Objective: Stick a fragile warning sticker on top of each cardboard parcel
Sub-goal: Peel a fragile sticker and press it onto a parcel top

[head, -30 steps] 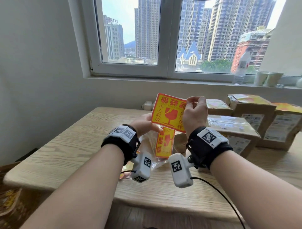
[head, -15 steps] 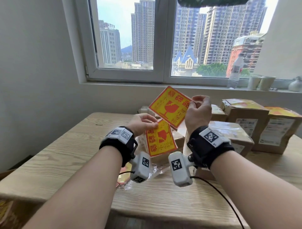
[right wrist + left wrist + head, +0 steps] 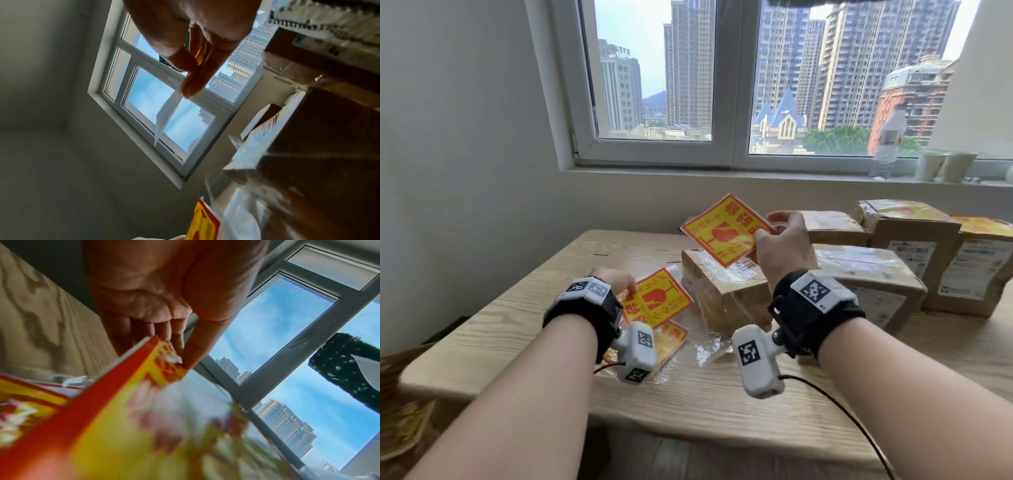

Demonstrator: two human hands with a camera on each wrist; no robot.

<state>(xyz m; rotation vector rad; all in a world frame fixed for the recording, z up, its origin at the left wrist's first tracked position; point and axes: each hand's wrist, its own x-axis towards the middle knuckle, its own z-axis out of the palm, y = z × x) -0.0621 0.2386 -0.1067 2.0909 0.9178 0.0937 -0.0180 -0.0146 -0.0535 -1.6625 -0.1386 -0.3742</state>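
My right hand [image 3: 767, 226] pinches the right corner of a yellow-and-red fragile sticker [image 3: 724, 230], held tilted in the air above a small taped cardboard parcel [image 3: 726, 294]. In the right wrist view the sticker [image 3: 167, 116] shows edge-on, its white back outward, between thumb and finger. My left hand [image 3: 627, 285] pinches a corner of another fragile sticker sheet [image 3: 659, 301] low over the table; the left wrist view shows this sheet [image 3: 131, 410] close up and blurred. A larger parcel [image 3: 866, 274] lies right of the small one. Three parcels at the back [image 3: 904, 228] carry yellow stickers on top.
A clear plastic bag [image 3: 702, 349] with more stickers lies under my left hand on the wooden table [image 3: 500, 308]. A bottle [image 3: 890, 144] and cups [image 3: 941, 166] stand on the window sill. A brown box [image 3: 400, 421] sits off the table's lower left.
My left hand has dropped toward the table with its sticker sheet. My right hand has carried its sticker to the right and tipped it flatter, over the small parcel.
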